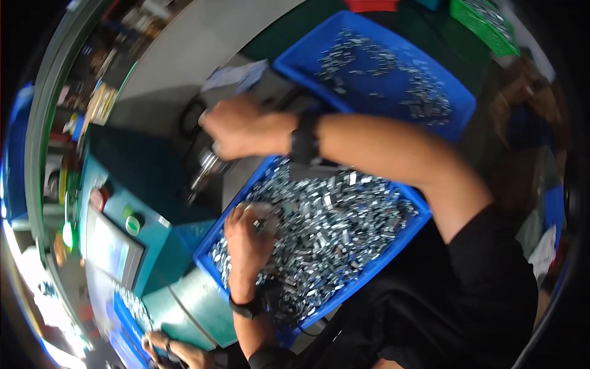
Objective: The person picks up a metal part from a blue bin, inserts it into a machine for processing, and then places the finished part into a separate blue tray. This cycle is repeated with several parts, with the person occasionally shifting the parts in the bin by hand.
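My left hand [249,243] is over the near blue bin [362,270], which holds a heap of small shiny metal pieces [332,227]. Its fingers curl at the edge of the heap, around something too blurred to name. My right arm reaches across the bin from the right. Smeared by motion, my right hand [239,129] is closed beside a shiny metal fixture [208,166] on the machine; whatever it may hold is hidden. Black bands circle both wrists.
A teal machine [157,203] with a green button [132,224] and a screen [114,246] stands at left. Another blue bin [381,92] with scattered metal pieces lies beyond my right arm. A green basket [485,24] sits far right. Another person's hand [160,341] shows at lower left.
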A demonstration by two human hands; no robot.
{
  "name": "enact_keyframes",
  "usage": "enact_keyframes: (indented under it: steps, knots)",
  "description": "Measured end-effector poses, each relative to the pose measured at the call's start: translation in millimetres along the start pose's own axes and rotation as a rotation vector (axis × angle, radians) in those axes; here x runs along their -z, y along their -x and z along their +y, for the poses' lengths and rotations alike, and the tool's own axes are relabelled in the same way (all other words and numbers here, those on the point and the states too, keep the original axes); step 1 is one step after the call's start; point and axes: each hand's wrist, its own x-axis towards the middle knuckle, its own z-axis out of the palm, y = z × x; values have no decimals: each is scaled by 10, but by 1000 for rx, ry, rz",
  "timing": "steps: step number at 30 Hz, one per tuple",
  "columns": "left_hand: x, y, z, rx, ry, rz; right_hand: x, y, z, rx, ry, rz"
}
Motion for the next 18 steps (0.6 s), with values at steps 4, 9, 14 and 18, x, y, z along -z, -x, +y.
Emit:
enact_keyframes:
  steps: [4,9,14,18]
  knots:
    - [20,85,14,51,-16,0,-166,6,-47,139,18,231]
    - [48,9,81,37,-72,22,164,113,200,-40,-52,239]
    - [94,13,34,90,65,51,877,636,975,-347,100,45]
    - [176,39,60,176,108,136,978,804,1236,-614,196,-111]
